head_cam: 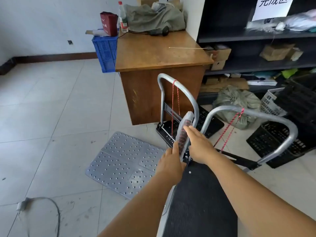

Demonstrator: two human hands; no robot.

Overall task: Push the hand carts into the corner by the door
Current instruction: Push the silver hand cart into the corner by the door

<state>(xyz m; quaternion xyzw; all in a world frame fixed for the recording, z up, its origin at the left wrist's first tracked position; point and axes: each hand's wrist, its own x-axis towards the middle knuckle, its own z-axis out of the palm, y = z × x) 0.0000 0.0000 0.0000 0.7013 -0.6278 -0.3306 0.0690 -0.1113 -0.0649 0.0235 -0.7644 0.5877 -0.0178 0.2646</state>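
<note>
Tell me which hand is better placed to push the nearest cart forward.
Probably the right hand: it lies flat against the wrapped handle of the nearest cart, while the left hand only touches its lower end.

This looks like a storeroom or small warehouse back office. At two o'clock a tall black metal shelving unit (256, 38) holds brown cardboard boxes (275, 51) and a white paper sign (271, 7). A worn wooden desk (159, 53) stands at twelve o'clock, a blue plastic crate (105, 52) at eleven, on pale floor tiles (51, 103).

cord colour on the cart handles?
Red with dark flecks; the cord shows clearly in the head view.
</note>
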